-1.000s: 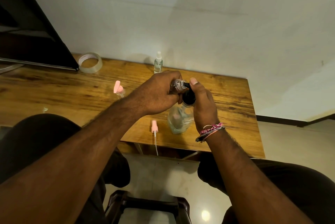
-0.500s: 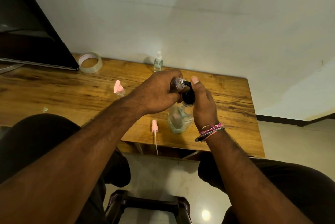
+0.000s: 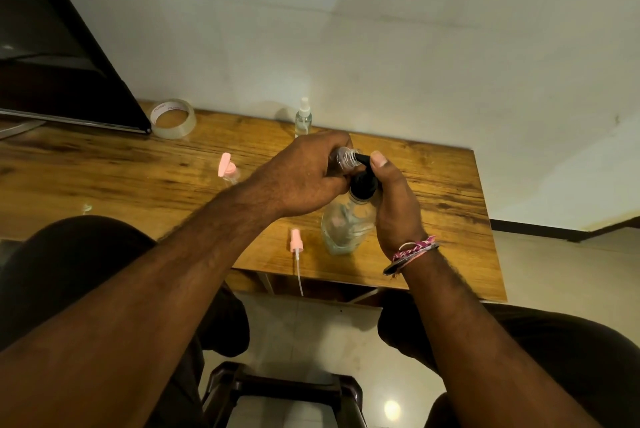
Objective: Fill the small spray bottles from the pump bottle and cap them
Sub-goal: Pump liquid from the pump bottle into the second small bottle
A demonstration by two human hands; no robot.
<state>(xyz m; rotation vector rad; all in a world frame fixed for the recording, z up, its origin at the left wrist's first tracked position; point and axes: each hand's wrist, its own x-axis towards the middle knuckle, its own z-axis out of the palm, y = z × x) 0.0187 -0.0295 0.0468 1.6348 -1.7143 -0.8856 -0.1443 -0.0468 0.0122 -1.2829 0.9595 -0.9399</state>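
Note:
A clear pump bottle [image 3: 346, 225] with a black pump head [image 3: 363, 181] stands near the table's front edge. My right hand [image 3: 393, 202] wraps its neck, thumb on the pump top. My left hand [image 3: 304, 174] holds a small clear spray bottle [image 3: 344, 157] tilted sideways, its open threaded mouth against the black nozzle. A pink sprayer cap with a long dip tube [image 3: 297, 256] lies on the table to the left of the pump bottle. A capped small spray bottle [image 3: 303, 117] stands at the back by the wall. Another small bottle with a pink cap [image 3: 228, 171] sits left of my hands.
The wooden table [image 3: 450, 219] ends close on the right and front. A roll of clear tape [image 3: 173, 118] lies at the back left beside a dark monitor [image 3: 52, 56]. My knees and a dark stool [image 3: 284, 393] are below the table edge.
Both hands stay at the pump bottle; the small bottle's mouth has shifted slightly against the nozzle. Nothing else has moved.

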